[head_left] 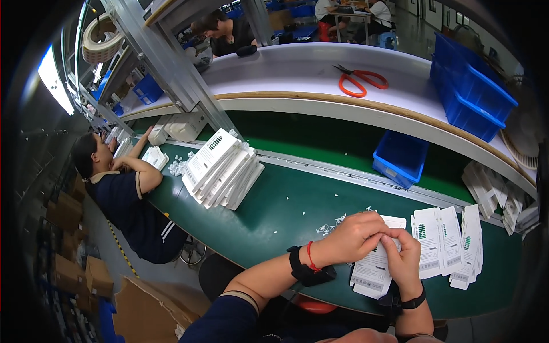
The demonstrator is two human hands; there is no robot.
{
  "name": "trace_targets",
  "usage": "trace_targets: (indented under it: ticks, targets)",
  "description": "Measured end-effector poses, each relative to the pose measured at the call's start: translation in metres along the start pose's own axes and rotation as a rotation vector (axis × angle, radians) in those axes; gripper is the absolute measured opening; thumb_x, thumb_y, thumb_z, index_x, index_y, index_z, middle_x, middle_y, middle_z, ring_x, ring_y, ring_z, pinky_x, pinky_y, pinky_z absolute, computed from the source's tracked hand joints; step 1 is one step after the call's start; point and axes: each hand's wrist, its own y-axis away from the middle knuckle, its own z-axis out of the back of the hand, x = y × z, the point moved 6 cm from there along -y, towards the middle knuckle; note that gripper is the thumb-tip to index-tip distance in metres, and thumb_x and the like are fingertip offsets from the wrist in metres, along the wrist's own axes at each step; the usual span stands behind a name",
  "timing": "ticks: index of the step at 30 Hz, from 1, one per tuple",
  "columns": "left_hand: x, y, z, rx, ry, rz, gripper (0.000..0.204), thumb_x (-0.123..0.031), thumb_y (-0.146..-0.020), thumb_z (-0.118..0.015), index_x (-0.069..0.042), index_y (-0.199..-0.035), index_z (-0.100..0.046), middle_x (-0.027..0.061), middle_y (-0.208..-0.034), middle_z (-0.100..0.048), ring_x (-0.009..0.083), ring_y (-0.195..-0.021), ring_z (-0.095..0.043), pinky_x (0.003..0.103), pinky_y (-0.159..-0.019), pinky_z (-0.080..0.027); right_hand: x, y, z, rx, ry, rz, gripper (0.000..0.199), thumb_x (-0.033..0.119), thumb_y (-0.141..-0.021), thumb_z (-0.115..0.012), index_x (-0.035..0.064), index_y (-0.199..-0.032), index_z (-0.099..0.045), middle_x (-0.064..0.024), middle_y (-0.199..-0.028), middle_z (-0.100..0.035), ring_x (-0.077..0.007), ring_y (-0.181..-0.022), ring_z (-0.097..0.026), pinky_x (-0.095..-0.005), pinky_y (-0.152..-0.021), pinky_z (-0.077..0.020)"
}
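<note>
My left hand and my right hand meet fingertip to fingertip at the near right of the green table. Both are closed in a pinch; whatever sits between the fingers is too small or hidden to name. Below them lies a flat white printed carton, partly covered by the hands. Small whitish plastic pieces are scattered beside my left hand. To the right of my right hand, several more flat white cartons lie overlapping in a row.
A tall leaning stack of white cartons stands left on the green table. A blue bin sits behind the hands. Red-handled scissors and stacked blue bins rest on the raised shelf. A co-worker sits at left.
</note>
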Motion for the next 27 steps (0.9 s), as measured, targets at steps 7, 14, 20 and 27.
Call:
trace_targets:
  ticks: [7, 14, 20, 27]
  targets:
    - [0.001, 0.006, -0.002, 0.027, -0.034, 0.007, 0.015, -0.006, -0.078, -0.065, -0.003, -0.092, -0.064, 0.0103, -0.081, -0.062, 0.026, -0.071, -0.06, 0.034, -0.063, -0.047, 0.016, 0.005, -0.001, 0.005, 0.118, 0.119, 0.006, 0.006, -0.083, -0.063, -0.0005, -0.084, -0.064, -0.0146, -0.071, -0.063, -0.025, -0.063, -0.062, -0.0303, -0.058, -0.0449]
    - [0.011, 0.007, -0.007, 0.035, 0.054, 0.087, 0.013, -0.01, -0.076, -0.071, -0.003, -0.086, -0.067, 0.0091, -0.079, -0.063, 0.0215, -0.066, -0.059, 0.03, -0.057, -0.046, 0.021, 0.005, 0.009, -0.07, 0.188, 0.16, 0.003, 0.004, -0.082, -0.063, 0.0008, -0.082, -0.064, -0.015, -0.069, -0.062, -0.0293, -0.063, -0.062, -0.033, -0.056, -0.0452]
    - [0.009, 0.004, 0.004, 0.042, -0.04, 0.157, 0.008, -0.006, -0.077, -0.069, -0.003, -0.082, -0.065, 0.007, -0.071, -0.058, 0.0162, -0.058, -0.05, 0.027, -0.051, -0.04, 0.023, -0.001, 0.003, 0.036, 0.186, 0.163, 0.007, 0.003, -0.083, -0.061, 0.0008, -0.09, -0.063, -0.0173, -0.075, -0.063, -0.0312, -0.067, -0.063, -0.0332, -0.058, -0.0468]
    - [0.033, 0.007, 0.001, -0.001, 0.112, 0.347, 0.005, -0.004, -0.081, -0.066, 0.0, -0.084, -0.066, 0.0002, -0.073, -0.053, 0.0048, -0.059, -0.04, 0.021, -0.051, -0.033, 0.012, 0.001, 0.002, -0.112, -0.246, 0.022, 0.039, -0.003, -0.086, -0.053, -0.0019, -0.124, -0.048, -0.0176, -0.09, -0.065, -0.0261, -0.08, -0.066, -0.033, -0.069, -0.049]
